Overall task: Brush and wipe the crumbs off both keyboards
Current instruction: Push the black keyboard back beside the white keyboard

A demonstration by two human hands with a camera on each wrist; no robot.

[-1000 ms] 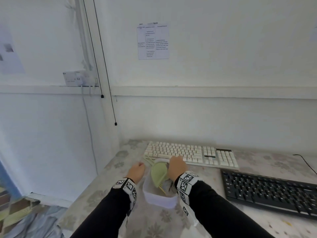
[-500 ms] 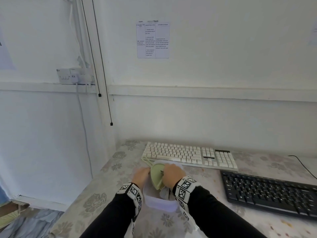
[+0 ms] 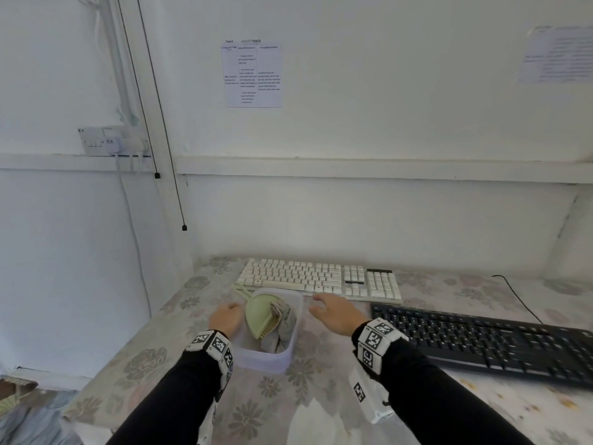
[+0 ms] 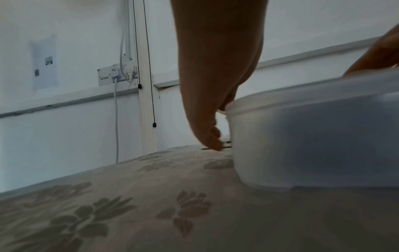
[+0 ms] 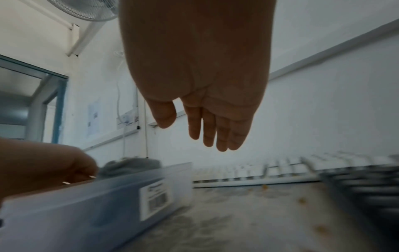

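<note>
A translucent plastic tub [image 3: 272, 356] sits on the floral tablecloth [image 3: 144, 358] in front of the white keyboard [image 3: 321, 277], holding a green brush [image 3: 260, 313] and a crumpled grey cloth [image 3: 284, 326]. The left hand [image 3: 226, 317] rests against the tub's left wall, fingers pointing down, gripping nothing. The right hand [image 3: 335, 313] hovers between tub and black keyboard [image 3: 481, 342], fingers straight and empty, crumbs [image 5: 302, 200] below

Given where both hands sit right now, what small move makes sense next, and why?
Probably the right hand reaches back into the clear tub for the green brush: it hovers open and empty beside the tub, the left hand rests against its other side, and neither keyboard is touched.
</note>
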